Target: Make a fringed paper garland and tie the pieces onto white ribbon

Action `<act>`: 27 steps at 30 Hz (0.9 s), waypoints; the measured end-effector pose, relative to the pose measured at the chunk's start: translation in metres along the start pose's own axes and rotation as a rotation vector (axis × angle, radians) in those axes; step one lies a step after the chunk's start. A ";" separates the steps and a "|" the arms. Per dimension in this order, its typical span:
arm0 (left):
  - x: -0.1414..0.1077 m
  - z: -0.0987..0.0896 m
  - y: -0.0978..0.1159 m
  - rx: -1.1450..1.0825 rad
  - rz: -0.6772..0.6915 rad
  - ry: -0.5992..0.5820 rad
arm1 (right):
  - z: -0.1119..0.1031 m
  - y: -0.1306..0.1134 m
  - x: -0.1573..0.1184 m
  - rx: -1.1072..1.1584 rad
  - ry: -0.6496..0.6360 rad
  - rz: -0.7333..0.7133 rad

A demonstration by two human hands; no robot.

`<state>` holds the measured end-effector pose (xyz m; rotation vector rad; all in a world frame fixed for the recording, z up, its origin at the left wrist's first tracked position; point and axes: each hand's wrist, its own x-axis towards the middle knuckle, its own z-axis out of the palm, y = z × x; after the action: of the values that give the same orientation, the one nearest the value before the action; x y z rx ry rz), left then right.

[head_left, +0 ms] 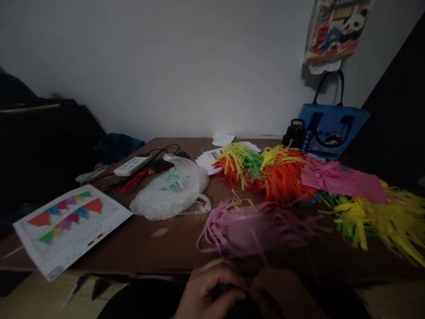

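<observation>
At the table's front edge, above my lap, my left hand [212, 288] is closed in a pinch. My right hand [282, 290] meets it at the fingertips, also closed. A narrow pink strip [260, 248] rises from the fingers of my right hand. Whatever my left fingertips pinch is too dark and small to make out. Just beyond both hands lies a pale pink fringed sheet [247, 228], its cut strips spread to both sides.
Orange fringe [285, 181], a pink bundle [345, 177] and yellow fringe [388, 215] lie at the right. A plastic bag [172, 188] sits mid-table. Leftward are a printed bunting sheet [73, 226] and a white power strip [132, 165]. A blue bag [332, 128] stands behind.
</observation>
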<state>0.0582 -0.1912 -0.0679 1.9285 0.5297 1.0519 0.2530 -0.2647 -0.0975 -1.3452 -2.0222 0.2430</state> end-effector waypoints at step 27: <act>-0.004 -0.010 -0.008 0.228 0.140 -0.080 | -0.008 -0.006 0.023 -0.126 0.318 -0.245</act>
<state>0.0480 -0.1851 -0.0734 2.2253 0.4933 1.0331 0.2481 -0.2491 -0.0781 -1.1134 -1.9289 -0.2001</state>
